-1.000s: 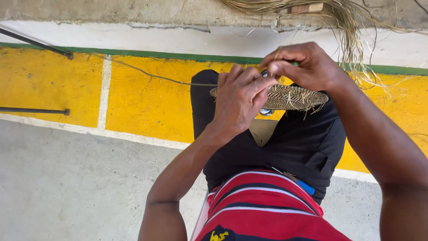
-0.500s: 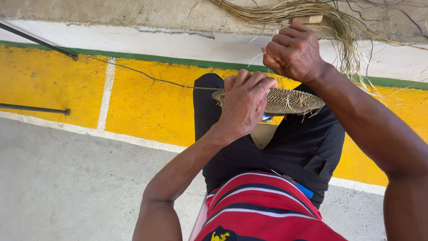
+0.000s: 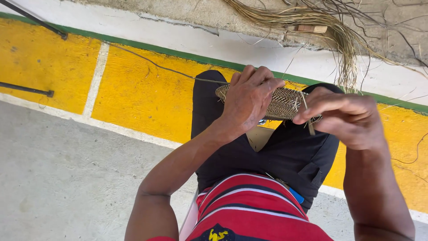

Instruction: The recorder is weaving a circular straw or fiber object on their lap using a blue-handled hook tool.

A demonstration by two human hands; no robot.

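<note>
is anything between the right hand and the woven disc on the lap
Nothing visible. The right hand is at the woven disc's right edge, pinching a thin fibre strand against it; the left hand grips the disc from above.

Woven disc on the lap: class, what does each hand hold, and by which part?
The left hand clamps the woven disc over its left rim. The right hand pinches a thin fibre strand at the disc's right edge.

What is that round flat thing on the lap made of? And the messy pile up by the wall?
The woven disc looks like dried plant fibre: tan strands crossed tightly, matte. The pile seems the same kind of dry straw, loose, pale and stringy.
</note>
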